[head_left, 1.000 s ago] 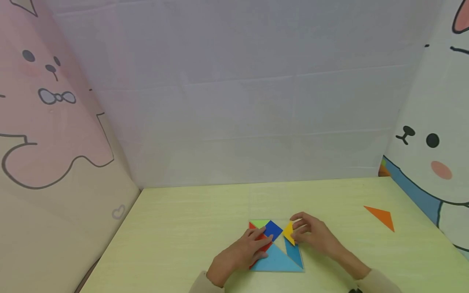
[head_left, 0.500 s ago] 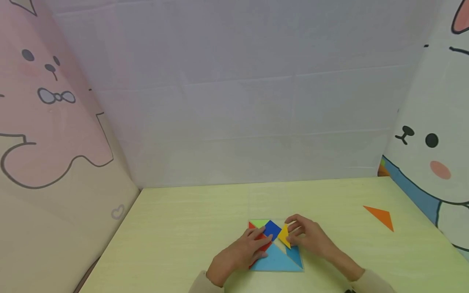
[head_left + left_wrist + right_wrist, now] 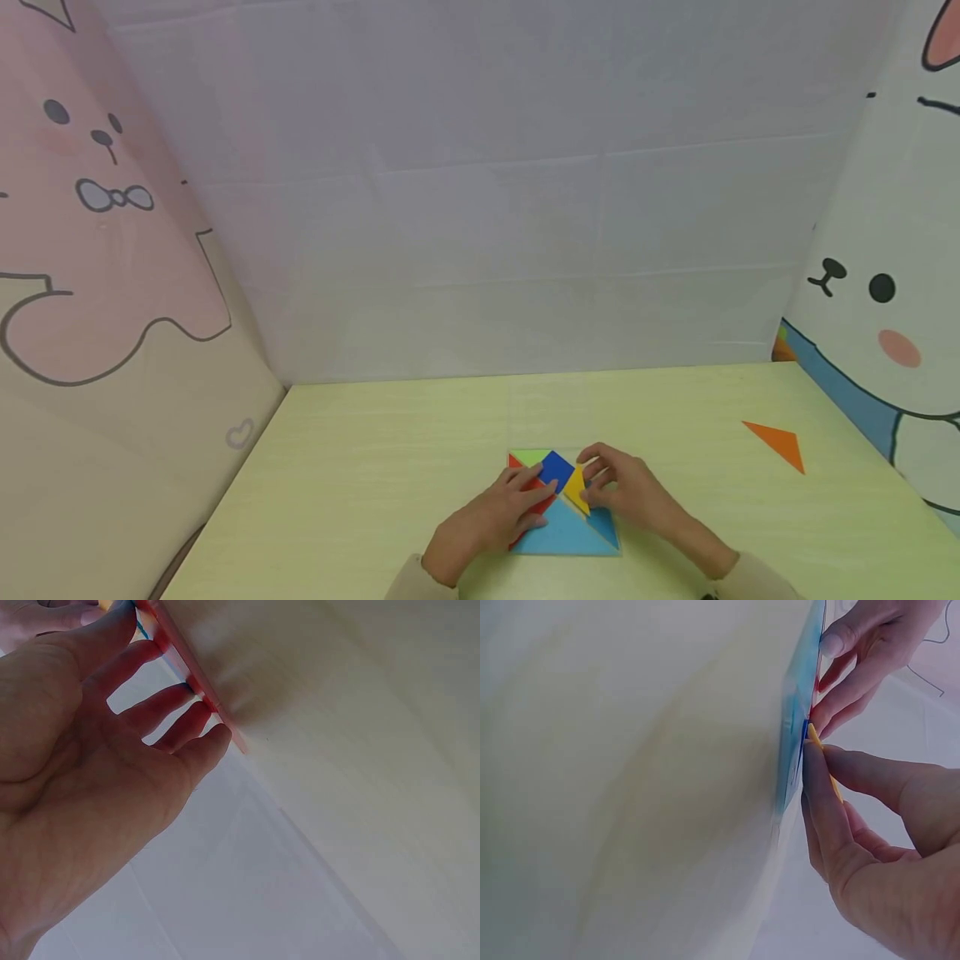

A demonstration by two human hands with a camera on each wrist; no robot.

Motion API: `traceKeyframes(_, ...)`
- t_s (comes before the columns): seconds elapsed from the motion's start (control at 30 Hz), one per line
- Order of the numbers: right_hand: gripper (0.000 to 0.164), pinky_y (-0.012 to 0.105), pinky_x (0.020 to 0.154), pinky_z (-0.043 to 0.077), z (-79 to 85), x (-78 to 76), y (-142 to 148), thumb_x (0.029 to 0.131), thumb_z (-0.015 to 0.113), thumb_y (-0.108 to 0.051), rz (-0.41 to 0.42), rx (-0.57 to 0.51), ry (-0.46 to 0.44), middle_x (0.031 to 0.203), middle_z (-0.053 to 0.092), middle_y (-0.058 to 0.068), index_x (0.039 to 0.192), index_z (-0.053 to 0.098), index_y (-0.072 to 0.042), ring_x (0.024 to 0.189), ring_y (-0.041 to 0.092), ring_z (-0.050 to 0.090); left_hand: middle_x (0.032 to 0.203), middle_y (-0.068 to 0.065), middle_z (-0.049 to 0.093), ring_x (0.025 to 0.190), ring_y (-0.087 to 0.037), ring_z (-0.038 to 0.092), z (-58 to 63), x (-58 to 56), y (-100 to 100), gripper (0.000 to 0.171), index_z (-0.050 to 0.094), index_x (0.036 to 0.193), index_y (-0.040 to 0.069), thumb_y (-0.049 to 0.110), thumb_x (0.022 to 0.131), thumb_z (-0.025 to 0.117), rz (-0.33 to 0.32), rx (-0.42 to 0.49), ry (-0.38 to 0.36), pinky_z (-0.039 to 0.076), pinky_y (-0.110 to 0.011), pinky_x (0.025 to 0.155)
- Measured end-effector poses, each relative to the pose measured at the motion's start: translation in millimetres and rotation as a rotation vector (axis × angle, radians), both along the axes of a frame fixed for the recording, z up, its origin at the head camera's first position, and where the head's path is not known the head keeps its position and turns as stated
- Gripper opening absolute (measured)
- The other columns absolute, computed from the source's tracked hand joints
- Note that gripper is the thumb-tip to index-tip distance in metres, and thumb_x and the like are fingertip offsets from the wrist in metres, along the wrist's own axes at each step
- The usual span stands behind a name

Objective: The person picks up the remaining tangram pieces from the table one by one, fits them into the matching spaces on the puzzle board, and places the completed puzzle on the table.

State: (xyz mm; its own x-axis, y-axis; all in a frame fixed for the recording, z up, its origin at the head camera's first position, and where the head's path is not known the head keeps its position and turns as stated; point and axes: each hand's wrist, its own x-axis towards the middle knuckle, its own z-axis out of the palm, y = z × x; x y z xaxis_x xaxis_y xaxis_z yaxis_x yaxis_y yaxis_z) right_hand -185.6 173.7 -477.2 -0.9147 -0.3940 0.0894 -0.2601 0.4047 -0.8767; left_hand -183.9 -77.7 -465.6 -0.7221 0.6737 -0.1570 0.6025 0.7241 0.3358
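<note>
Flat tangram pieces lie together as a near-square in the head view. My left hand (image 3: pixel 491 518) rests on the red triangle (image 3: pixel 546 503) with its fingers spread, holding nothing. Between thumb and fingers, my right hand (image 3: pixel 628 493) pinches a yellow piece (image 3: pixel 577 493), tilted at the right end of the dark blue square (image 3: pixel 557 473). The right wrist view shows this yellow piece (image 3: pixel 836 787) edge-on between thumb and fingers. A large light blue triangle (image 3: pixel 566 535) lies in front, a mid-blue piece (image 3: pixel 604 528) at the right and a green piece (image 3: pixel 532 457) at the back.
An orange triangle (image 3: pixel 782 447) lies apart on the pale yellow table (image 3: pixel 375 467), to the right. A white sheet (image 3: pixel 480 208) hangs behind the table. Cloths with cartoon animals stand along the left and right sides.
My right hand has moved left and slightly nearer with the yellow piece, bringing it against the dark blue square and over the gap beside it. My left hand has stayed in place.
</note>
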Motion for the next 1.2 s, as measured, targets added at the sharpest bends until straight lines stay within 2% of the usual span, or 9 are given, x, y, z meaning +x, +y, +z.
traceKeyframes(0.17,0.034,0.026,0.074,0.057,1.5,1.6,-1.5,0.087,0.080,-0.002,-0.005,0.029,0.019,0.097,0.069,0.008,0.115,0.061,0.002,0.083,0.017,0.070,0.162,-0.009,0.038,0.143,-0.028,0.038,0.3,0.0,-0.9,0.052,0.049,0.155,0.021,0.032,0.106,0.057,-0.020,0.012,0.021,0.044,-0.036,0.111)
traceKeyframes(0.5,0.034,0.026,0.074,0.057,0.6,1.0,-4.8,0.085,0.082,-0.002,-0.001,0.045,0.035,0.096,0.069,0.008,0.113,0.062,0.001,0.081,0.014,0.068,0.162,-0.008,0.038,0.144,-0.026,0.037,1.9,1.0,-1.1,0.051,0.049,0.155,0.022,0.033,0.105,0.058,-0.022,-0.007,0.033,0.044,-0.034,0.111)
traceKeyframes(0.87,0.035,0.029,0.074,0.057,-0.6,1.1,-5.9,0.085,0.082,-0.001,0.022,0.065,0.094,0.097,0.068,0.008,0.114,0.062,0.002,0.082,0.014,0.067,0.162,-0.007,0.038,0.143,-0.024,0.037,0.8,0.3,-1.2,0.051,0.049,0.155,0.022,0.034,0.106,0.057,-0.026,-0.022,0.047,0.044,-0.033,0.111)
traceKeyframes(1.2,0.034,0.028,0.074,0.054,4.0,5.2,-8.5,0.084,0.085,-0.011,-0.078,0.238,0.100,0.104,0.066,0.006,0.111,0.069,0.001,0.092,0.023,0.061,0.162,-0.009,0.039,0.144,-0.026,0.038,1.9,0.9,-1.6,0.051,0.049,0.155,0.020,0.033,0.106,0.057,-0.045,-0.010,0.050,0.044,-0.033,0.111)
